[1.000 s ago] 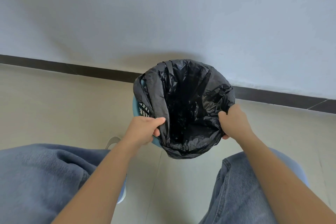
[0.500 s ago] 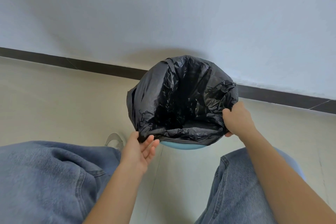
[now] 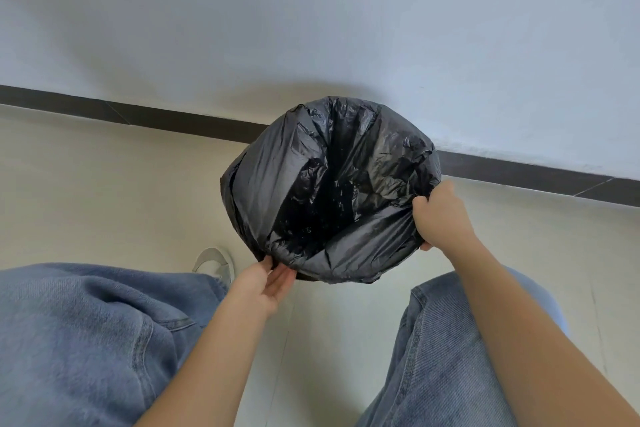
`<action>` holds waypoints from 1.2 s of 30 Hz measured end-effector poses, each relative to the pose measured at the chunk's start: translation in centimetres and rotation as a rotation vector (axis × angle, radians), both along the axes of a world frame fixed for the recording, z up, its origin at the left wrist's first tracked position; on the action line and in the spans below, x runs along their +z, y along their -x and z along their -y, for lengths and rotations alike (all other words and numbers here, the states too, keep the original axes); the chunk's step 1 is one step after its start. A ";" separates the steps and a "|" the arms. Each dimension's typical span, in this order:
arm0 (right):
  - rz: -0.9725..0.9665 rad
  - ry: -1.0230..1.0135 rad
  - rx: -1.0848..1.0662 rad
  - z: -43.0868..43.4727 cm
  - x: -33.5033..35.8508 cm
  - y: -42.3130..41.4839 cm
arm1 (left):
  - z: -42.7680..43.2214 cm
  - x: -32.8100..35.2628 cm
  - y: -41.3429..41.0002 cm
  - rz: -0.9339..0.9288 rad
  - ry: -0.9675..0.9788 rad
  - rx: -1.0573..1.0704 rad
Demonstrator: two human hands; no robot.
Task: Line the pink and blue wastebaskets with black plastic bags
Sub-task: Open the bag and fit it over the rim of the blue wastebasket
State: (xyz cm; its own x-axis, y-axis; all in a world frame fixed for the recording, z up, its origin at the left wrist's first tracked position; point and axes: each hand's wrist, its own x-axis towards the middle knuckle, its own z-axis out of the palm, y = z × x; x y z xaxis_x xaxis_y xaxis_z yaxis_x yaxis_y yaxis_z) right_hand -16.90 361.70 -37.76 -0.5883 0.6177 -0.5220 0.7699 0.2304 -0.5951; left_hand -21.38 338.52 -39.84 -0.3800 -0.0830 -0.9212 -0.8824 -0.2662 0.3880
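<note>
A black plastic bag (image 3: 332,191) is spread wide open over a wastebasket that stands on the floor (image 3: 104,191) close to the dark baseboard (image 3: 166,120), between the person's knees. The film is folded down over the rim all the way round, so the basket's own colour cannot be made out here. The right hand (image 3: 441,218) is closed on the bag's folded edge at the near right of the rim, pinching the plastic. The left hand (image 3: 265,282) is open, fingers extended, its fingertips touching the bag's lower hem at the near left but not gripping it.

By the look of it, this basket is nearly lined: the bag is seated and hanging down inside, and what seems left is smoothing or tugging the overhang down evenly on the near side. Whether the other wastebasket has been lined cannot be told, since only this one is in view, so at least half the task may remain
</note>
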 end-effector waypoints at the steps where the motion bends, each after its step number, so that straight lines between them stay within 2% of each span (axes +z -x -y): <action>1: 0.007 0.011 0.006 -0.1 0.1 0.0 | 0.1 0.0 0.4 -0.020 -0.013 -0.004; 5: 0.001 -0.033 0.014 0.0 -0.2 -0.1 | 0.3 0.8 3.4 -0.061 -0.037 0.084; 8: 0.014 -0.051 0.003 0.1 -0.1 -0.2 | -0.2 2.8 7.0 -0.203 0.119 0.098; 11: 0.008 -0.060 -0.001 -0.1 -0.3 -0.2 | -0.6 4.7 10.7 -0.505 0.346 -0.086; 13: 0.000 -0.069 0.000 -0.2 -0.5 -0.2 | -0.8 5.1 11.5 -0.615 0.380 -0.277; 15: -0.016 -0.075 -0.002 -0.2 -0.7 -0.1 | -0.6 4.4 11.5 -0.583 0.386 -0.332; 18: -0.035 -0.079 -0.014 -0.1 -0.8 0.1 | -0.3 3.1 11.4 -0.492 0.319 -0.224; 21: -0.047 -0.090 -0.032 -0.2 -0.9 0.2 | -0.3 2.1 12.5 -0.526 0.392 -0.219; 25: -0.059 -0.101 -0.039 -0.1 -1.1 0.1 | -0.3 1.0 13.8 -0.624 0.667 -0.517; 28: -0.080 -0.107 -0.047 0.0 -1.2 0.0 | 0.2 -0.4 14.2 -0.606 0.736 -0.680; 31: -0.089 -0.086 -0.035 0.1 -1.2 0.1 | 1.2 -2.4 14.5 -0.474 0.611 -0.738; 34: -0.089 0.018 -0.038 -0.6 -0.7 0.1 | 1.0 -2.1 15.2 -0.406 0.460 -0.565; 36: -0.120 0.069 -0.070 -1.2 -0.1 0.1 | 0.1 -0.5 15.9 -0.457 0.414 -0.424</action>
